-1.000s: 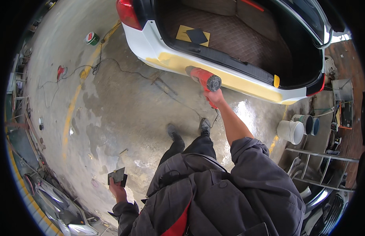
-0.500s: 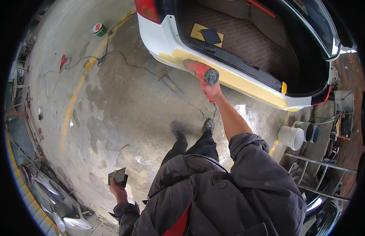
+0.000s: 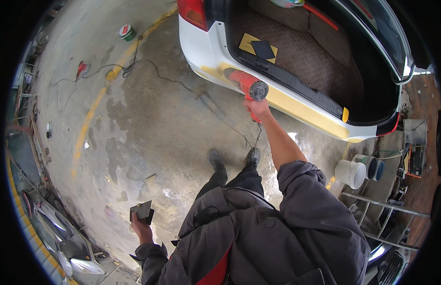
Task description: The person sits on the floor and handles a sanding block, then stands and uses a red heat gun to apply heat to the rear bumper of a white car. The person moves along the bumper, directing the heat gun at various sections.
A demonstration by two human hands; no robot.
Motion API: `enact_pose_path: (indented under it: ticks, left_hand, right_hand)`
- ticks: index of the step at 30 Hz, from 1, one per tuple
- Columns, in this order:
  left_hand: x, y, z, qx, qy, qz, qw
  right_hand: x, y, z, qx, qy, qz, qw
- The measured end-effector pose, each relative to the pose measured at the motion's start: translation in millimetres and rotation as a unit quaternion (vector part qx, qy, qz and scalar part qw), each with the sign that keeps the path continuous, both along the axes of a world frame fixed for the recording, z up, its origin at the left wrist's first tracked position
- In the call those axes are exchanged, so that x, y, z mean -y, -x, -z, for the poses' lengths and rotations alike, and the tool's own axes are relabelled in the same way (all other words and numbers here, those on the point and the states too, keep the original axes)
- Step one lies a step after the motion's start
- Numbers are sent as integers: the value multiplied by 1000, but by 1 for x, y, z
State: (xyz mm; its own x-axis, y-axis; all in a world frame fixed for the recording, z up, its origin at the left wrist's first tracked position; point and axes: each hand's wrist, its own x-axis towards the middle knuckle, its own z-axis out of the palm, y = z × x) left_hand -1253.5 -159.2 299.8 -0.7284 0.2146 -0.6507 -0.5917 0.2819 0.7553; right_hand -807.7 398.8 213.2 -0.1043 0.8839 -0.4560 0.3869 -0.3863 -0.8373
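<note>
Right hand (image 3: 256,107): fingers are gripping a red gun-shaped tool (image 3: 247,83) by its handle.
Nozzle (image 3: 232,74): is pointing at yellow coating (image 3: 306,114) on the white bumper (image 3: 197,53), toward its left end.
Left hand (image 3: 143,231): fingers are pinching dark flat plates (image 3: 141,210), well apart from the bumper.

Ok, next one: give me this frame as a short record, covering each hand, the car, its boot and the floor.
Left hand: holds dark flat plates, away from the car
Right hand: grips a red power tool that overlaps the bumper in view; contact unclear
Car: white, boot open; bumper partly coated yellow
Boot: dark sheet lying partly over a yellow sheet
Floor, left: green tub, black cable
Floor, right: white bucket beside other buckets
</note>
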Motion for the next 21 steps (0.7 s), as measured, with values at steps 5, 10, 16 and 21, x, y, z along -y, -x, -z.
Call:
enact_pose_path:
  ticks: [5, 10, 16, 21]
  left_hand:
    - [4, 5, 4, 2, -20, 15, 1000]
    - [1, 6, 4, -1, -21, 1, 1000]
    - [-13, -5, 2, -4, -23, 5, 1000]
    - [-19, -7, -5, -5, -13, 16, 1000]
  right_hand:
    - [-4, -1, -5, -16, -9, 6, 1000]
    - [2, -2, -17, 11, -14, 16, 1000]
    - [10, -27, 4, 55, -3, -4, 998]
    - [30, -21, 9, 4, -27, 13, 1000]
